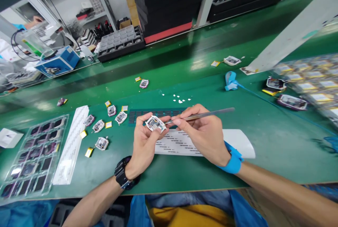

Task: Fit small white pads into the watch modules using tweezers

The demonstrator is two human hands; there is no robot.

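Two hands work at centre frame above the green bench. Left hand pinches a small white watch case between thumb and fingertips, open side up. Right hand, fingers pressed together, pinches metal tweezers; their tips touch the case's right edge. White label sheet lies just beneath the hands. Several similar cases lie loose at centre left. Clear tray of dark parts sits lower left

Green bench, clear tray, white label sheet, loose watch cases
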